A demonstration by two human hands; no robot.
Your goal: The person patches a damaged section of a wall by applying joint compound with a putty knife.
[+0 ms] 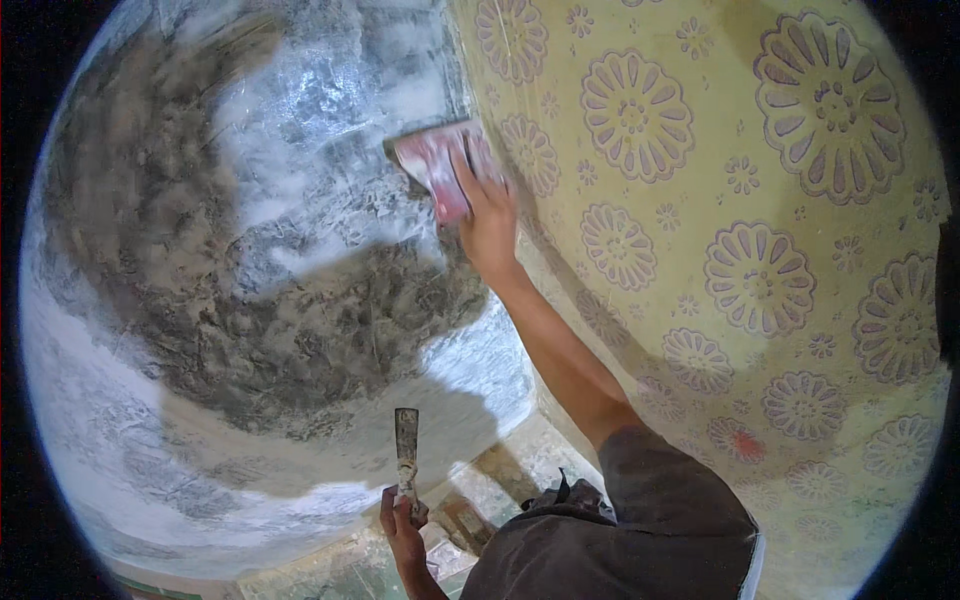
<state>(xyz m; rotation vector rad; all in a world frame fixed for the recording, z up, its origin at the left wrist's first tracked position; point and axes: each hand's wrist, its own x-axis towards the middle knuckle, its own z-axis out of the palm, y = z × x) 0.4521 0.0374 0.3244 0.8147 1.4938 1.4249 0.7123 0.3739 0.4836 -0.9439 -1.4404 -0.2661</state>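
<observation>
My right hand [488,222] is stretched up toward the corner where two walls meet. It grips a flat, pinkish putty spreader [437,163], smeared with white and slightly blurred, whose edge lies against the grey plastered wall [330,150]. That wall carries patchy white and dark grey filler, with a shiny wet-looking area near the top. Lower down, my left hand [405,525] is closed around the handle of a narrow putty knife [406,435]. The knife's dirty blade points upward, apart from the wall, and whitish paste clings near its handle.
On the right stands a yellowish wall [690,240] with a raised flower pattern and a red spot [746,446] low on it. Below lies a stained floor [530,450] with wooden-looking pieces [465,522]. My shadow falls over the grey wall.
</observation>
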